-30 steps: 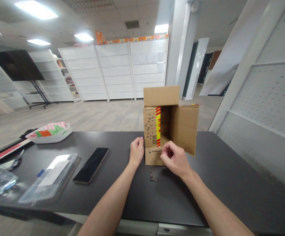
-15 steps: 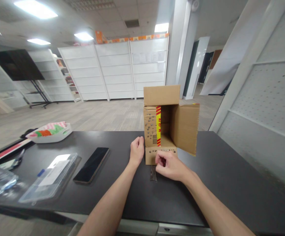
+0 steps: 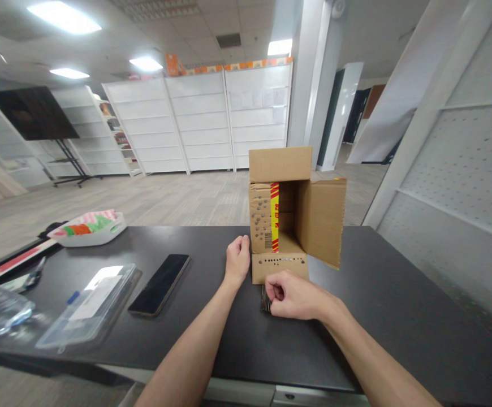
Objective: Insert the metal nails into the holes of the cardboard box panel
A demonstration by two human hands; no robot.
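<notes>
A brown cardboard box (image 3: 285, 243) stands with its opening toward me and its flaps spread. Grey round heads dot its left flap (image 3: 260, 217), beside a yellow and red tape strip. The lower flap (image 3: 259, 274) has dark holes and a few heads in it. My left hand (image 3: 238, 260) is closed in a loose fist against or right beside the box's left side. My right hand (image 3: 292, 295) is closed, fingertips pinched, over a row of thin nail-like metal pieces (image 3: 263, 301) in front of the lower flap. What lies inside the pinch is hidden.
Left on the dark table (image 3: 178, 350) lie a phone (image 3: 160, 284), a clear plastic case (image 3: 89, 305) and a water bottle (image 3: 0, 311). Behind them stands a white basket (image 3: 97, 237) with colourful cloth. A perforated panel (image 3: 462, 169) rises at the right.
My right hand has moved down and slightly left, from the lower flap to the thin metal pieces. More of the flap's holes show now. My left hand keeps its place beside the box.
</notes>
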